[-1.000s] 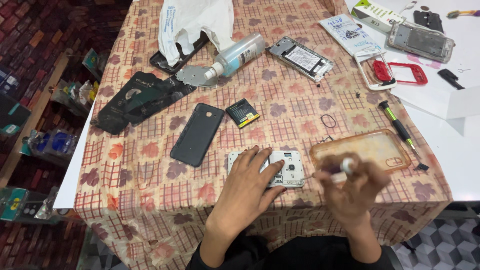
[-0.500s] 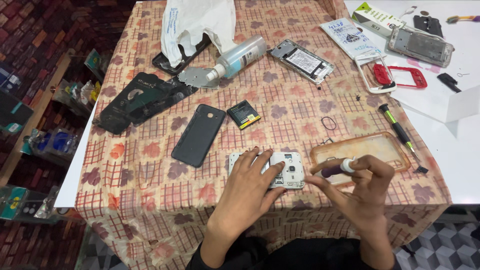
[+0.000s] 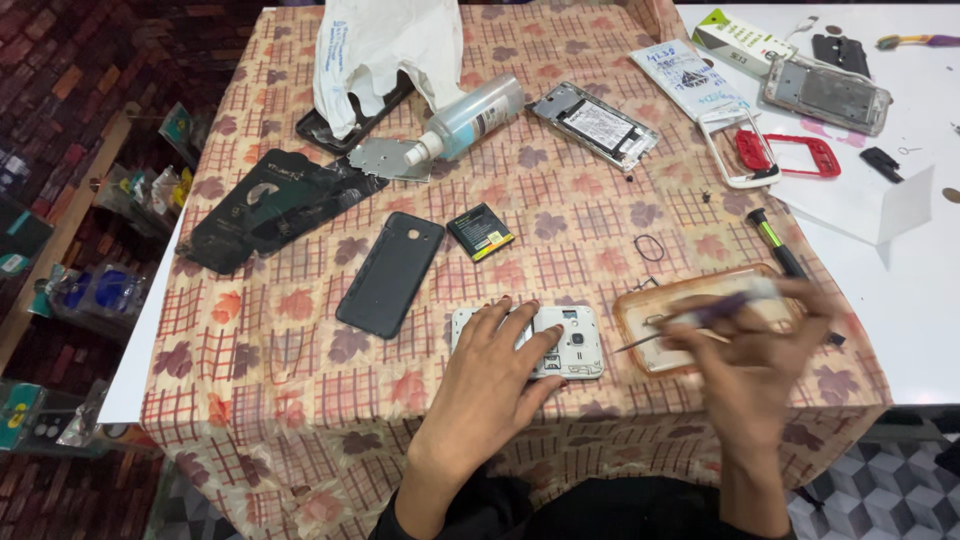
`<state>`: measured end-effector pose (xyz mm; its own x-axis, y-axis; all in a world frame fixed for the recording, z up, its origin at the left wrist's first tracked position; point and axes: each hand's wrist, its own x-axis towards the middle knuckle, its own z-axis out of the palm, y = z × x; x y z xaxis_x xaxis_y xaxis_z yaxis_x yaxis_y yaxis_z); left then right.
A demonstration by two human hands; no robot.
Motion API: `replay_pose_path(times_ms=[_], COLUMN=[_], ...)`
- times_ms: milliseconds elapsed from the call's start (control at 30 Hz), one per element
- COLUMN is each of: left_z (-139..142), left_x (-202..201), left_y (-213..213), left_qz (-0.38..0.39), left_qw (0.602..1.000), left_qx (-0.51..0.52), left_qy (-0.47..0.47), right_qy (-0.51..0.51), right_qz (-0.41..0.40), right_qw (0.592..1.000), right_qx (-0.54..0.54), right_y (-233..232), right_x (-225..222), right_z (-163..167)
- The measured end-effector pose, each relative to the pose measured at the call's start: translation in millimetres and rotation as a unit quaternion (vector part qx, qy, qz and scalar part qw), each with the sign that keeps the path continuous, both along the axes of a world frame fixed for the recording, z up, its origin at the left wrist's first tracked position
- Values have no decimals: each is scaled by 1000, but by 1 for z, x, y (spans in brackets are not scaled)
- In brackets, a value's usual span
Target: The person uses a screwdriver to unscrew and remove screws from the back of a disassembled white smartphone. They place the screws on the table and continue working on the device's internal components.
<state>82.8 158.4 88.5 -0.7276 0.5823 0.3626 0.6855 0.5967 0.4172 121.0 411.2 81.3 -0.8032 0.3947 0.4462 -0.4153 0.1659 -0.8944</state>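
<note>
- Left hand: open, flat, fingers spread, pressing down on the white phone frame.
- Phone frame lies flat on the counter near the 6 o'clock edge, right end sticking out past the fingertips toward 3 o'clock.
- Right hand: blurred, closed around a thin tool with a purple grip; tip points toward 9 o'clock, just beside the frame's right end. Can't tell if the tip touches.
- Clear orange-tinted case sits under the right hand, at 3 o'clock of the frame.
- Dark back cover at 10 o'clock of the left hand, near but apart.
- Small black battery at 12 o'clock of the frame.
- Spray bottle on its side and white plastic bag at the far edge, well apart from both hands.
</note>
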Motion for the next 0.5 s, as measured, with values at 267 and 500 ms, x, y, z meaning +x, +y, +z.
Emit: replay_pose_path(times_ms=[267, 500], left_z=[-4, -5], left_x=[-2, -2], left_y=[2, 2], left_qz=[4, -4], left_qw=[1000, 1000], left_qx=[-17, -22], left_qy=[-15, -4], right_qy=[50, 51], right_qz=[-88, -111], right_qw=[990, 986], right_qx=[102, 110], right_y=[18, 20], right_x=[22, 29], right_z=[-17, -32])
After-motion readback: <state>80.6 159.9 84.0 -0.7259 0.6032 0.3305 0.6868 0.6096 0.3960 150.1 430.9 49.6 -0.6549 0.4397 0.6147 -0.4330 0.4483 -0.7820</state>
